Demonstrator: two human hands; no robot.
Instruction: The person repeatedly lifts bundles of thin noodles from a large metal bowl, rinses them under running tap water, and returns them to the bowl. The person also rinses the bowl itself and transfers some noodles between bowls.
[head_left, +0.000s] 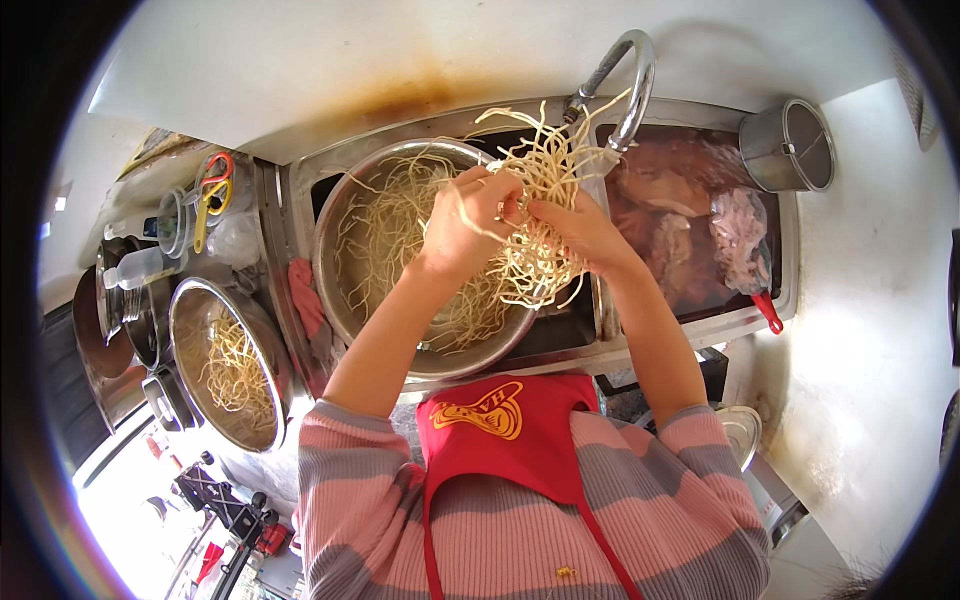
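Note:
A bunch of thin, pale, stringy roots (551, 169) is held up over the divide between two sink basins. My right hand (585, 234) grips the bunch from the right, its thumb pressed into the strands. On the bunch's left side, my left hand (471, 221) has its fingers curled, pinching some strands. Beneath my left hand sits a big steel bowl (324, 262) in the left basin, with water and many more loose roots (397, 225) in it. The bunch covers part of the bowl's right rim.
A chrome faucet (645, 82) arches behind the bunch. Raw meat (664, 191) soaks in the right basin, beside a bagged portion (739, 232) and a metal pot (787, 146). At left are another root bowl (180, 330), a pink cloth (305, 296) and scissors (214, 199).

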